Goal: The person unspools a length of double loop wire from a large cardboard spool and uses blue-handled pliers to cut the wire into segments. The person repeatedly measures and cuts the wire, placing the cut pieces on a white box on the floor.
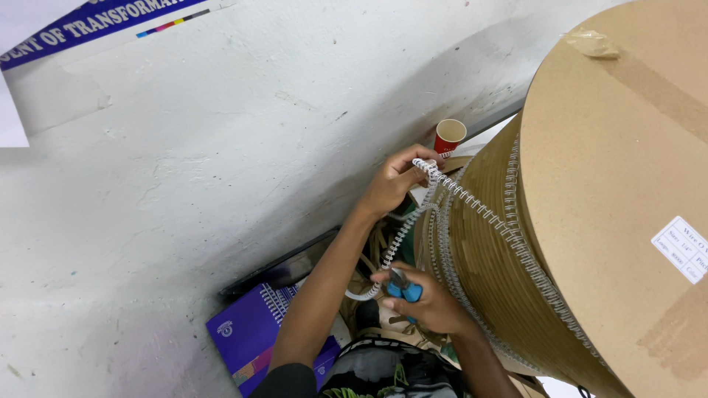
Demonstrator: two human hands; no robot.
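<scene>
A large cardboard reel [605, 184] fills the right side of the view, its flat brown face toward the camera and a white label [682, 249] near the right edge. Rows of white binding wire [509, 232] wrap its rim over brown paper. A white painted wall [221, 169] takes up the left and centre. Low at the foot of the wall lies a purple spiral notebook [247, 335], partly under the left forearm. A red paper cup [449, 135] stands upright just beyond the reel's edge, near the left hand. A free length of the wire [402, 236] runs from the reel top down in a curve between both hands. Left hand [394, 180]: raised, fingers closed in a pinch grip on the upper end of the loose wire, close to the reel rim. Right hand [428, 298]: lower, grip closed around blue-handled cutters [404, 287], whose tip sits at the lower end of the wire; whether the blades actually touch the wire is probably yes, but the view is too small to confirm.
</scene>
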